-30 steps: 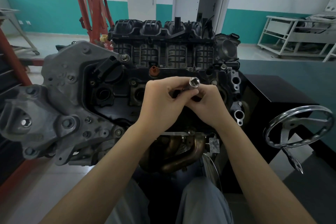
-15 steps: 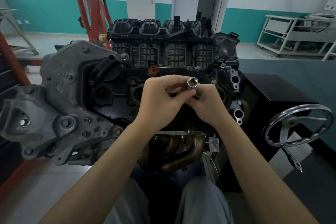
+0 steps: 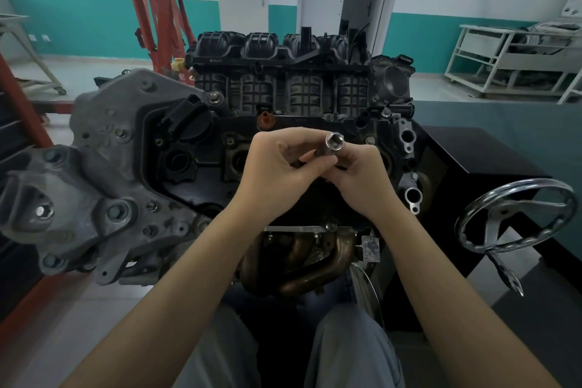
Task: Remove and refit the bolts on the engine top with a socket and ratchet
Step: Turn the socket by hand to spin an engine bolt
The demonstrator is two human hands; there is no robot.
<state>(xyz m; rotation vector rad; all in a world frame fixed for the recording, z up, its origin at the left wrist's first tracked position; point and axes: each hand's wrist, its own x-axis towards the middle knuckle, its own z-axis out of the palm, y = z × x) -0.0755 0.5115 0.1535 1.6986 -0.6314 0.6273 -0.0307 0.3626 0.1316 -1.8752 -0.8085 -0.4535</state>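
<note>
Socket in both hands above the engine, no bolt touched as far as can be seen

The left hand (image 3: 277, 167) and right hand (image 3: 359, 179) meet, fingers curled and pinching a bright steel socket (image 3: 334, 142), a smooth cylinder with its open end turned up; what it sits on is hidden by the fingers, so no ratchet can be made out. Judged from this, the tool is being readied and the removal and refitting are all left. Just beyond the hands lies the black engine top (image 3: 201, 148), a bolt (image 3: 371, 140) seated near the right hand; left, rough grey cast bracket (image 3: 94, 167); right, chrome handwheel (image 3: 516, 214)
</note>
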